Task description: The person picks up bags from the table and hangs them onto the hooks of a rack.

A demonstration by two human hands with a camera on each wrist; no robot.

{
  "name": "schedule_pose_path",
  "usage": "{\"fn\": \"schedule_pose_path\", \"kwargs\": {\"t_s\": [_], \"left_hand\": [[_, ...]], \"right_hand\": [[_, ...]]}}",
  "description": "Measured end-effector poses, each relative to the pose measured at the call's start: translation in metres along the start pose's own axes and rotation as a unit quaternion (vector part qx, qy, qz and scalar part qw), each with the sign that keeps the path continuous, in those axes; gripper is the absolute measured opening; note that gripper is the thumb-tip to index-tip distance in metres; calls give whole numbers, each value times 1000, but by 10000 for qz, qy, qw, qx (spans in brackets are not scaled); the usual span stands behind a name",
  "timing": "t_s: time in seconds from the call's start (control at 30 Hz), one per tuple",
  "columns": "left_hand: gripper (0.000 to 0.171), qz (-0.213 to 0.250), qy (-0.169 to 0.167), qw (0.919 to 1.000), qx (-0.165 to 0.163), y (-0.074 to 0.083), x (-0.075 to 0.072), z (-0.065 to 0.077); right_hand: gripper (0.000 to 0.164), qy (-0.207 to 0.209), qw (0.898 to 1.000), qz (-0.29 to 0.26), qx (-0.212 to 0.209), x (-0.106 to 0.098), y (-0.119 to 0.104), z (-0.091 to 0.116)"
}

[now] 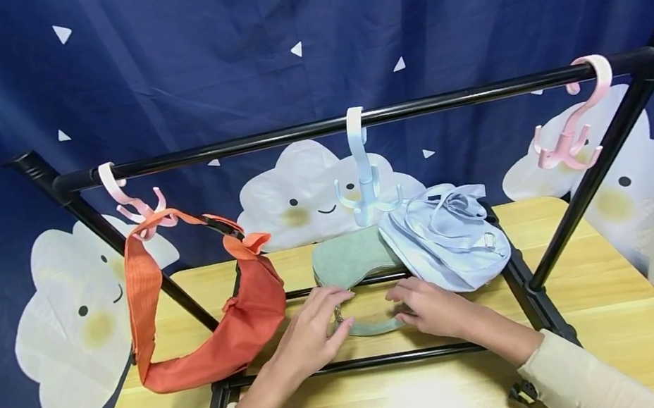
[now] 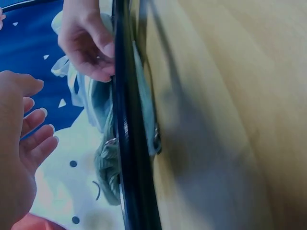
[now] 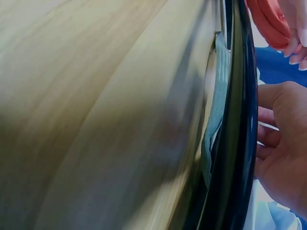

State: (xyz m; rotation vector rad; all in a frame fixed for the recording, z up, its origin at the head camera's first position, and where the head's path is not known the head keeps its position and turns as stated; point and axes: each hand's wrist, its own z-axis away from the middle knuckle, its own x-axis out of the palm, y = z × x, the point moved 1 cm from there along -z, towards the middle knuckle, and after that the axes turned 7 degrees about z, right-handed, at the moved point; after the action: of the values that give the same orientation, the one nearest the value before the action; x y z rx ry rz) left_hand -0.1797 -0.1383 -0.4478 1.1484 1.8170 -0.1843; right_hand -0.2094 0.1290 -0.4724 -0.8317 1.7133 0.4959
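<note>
Strap (image 1: 376, 329) of the green bag (image 1: 353, 255), between left grip (image 1: 311, 329) and right grip (image 1: 436, 305) (both released and relaxed).

Rack (image 1: 603, 164) on surface (image 1: 616, 329), curtain (image 1: 214, 58) behind. On bar (image 1: 266, 141): L hook (image 1: 120, 192) w/ sling bag (image 1: 220, 338), ctr hook (image 1: 364, 177), R hook (image 1: 566, 141). Below: handbag (image 1: 351, 256) mid, handle (image 1: 375, 328) in front; backpack (image 1: 451, 241) just R, overlapping it.

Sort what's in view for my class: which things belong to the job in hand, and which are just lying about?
Job in hand, judging by the hands' position:
- left hand and right hand
- green bag with its strap

Not being handled:
- orange bag, hanging
- pale blue bag
- black rack
- patterned curtain
</note>
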Motion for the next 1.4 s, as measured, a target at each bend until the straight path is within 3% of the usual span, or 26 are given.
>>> {"fn": "schedule_pose_path", "kwargs": {"t_s": [0.5, 0.93, 1.13, 1.4], "left_hand": [[37, -103, -585, 9982, -16, -2, 29, -6], [37, -163, -1110, 9934, -244, -5, 45, -8], [35, -445, -1473, 9879, -196, -6, 51, -8], [30, -643, -1886, 9796, -248, -7, 58, -9]], "right_hand": [[28, 167, 9987, 224, -426, 8, 4, 4], [26, -50, 9991, 250, -331, 14, 3, 9], [15, 191, 9975, 427, -535, 18, 5, 11], [13, 417, 9941, 764, -653, 20, 6, 14]]}}
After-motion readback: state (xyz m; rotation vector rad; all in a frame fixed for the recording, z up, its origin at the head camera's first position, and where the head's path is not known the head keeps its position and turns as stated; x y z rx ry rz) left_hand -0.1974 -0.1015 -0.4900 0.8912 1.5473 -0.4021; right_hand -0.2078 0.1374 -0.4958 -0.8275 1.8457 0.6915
